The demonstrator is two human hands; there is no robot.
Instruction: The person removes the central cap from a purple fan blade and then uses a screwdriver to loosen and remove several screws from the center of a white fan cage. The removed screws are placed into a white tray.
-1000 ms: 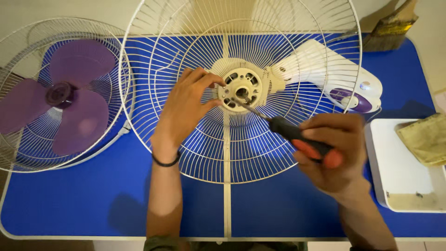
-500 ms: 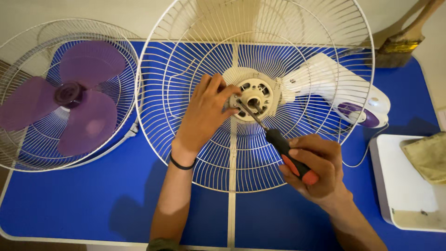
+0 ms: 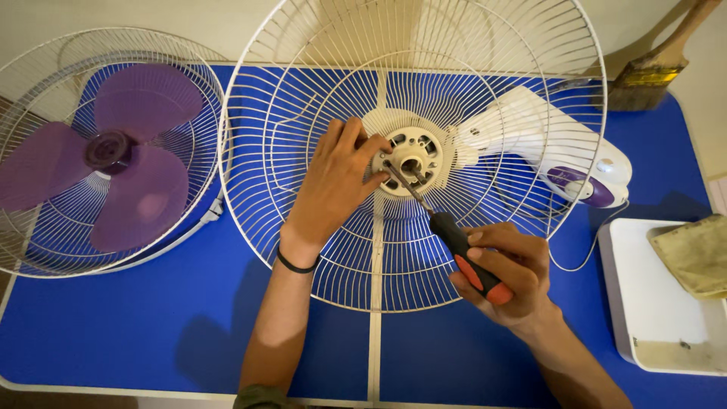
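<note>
- Screwdriver (image 3: 454, 246), black and orange in the handle, lies slanted across the lower right part of the white wire fan guard (image 3: 303, 136), its thin metal shaft running up and left to the round white hub (image 3: 410, 155) at the guard's middle.
- Right hand (image 3: 503, 276) wraps the handle, fingers curled and pressed together around it, thumb on top; the orange butt shows under the fingers.
- Left hand (image 3: 333, 185) rests on the guard just left of the hub, fingers bent and close together, with the fingertips (image 3: 371, 148) touching the hub rim right beside the screwdriver's tip.
- Fan body (image 3: 545, 148), white with a purple patch, lies behind the guard to the right of the hub.
- Second guard with purple blades (image 3: 113, 174) sits to the left, its rim touching or just beside the big guard's rim.
- White tray (image 3: 644, 303) holding a tan cloth (image 3: 693, 254) stands near the right hand, at the blue table (image 3: 113, 333) edge.
- Brush (image 3: 651, 72) lies at the far right corner.
- Open blue surface lies below the guard, between the two forearms and to the lower left.
</note>
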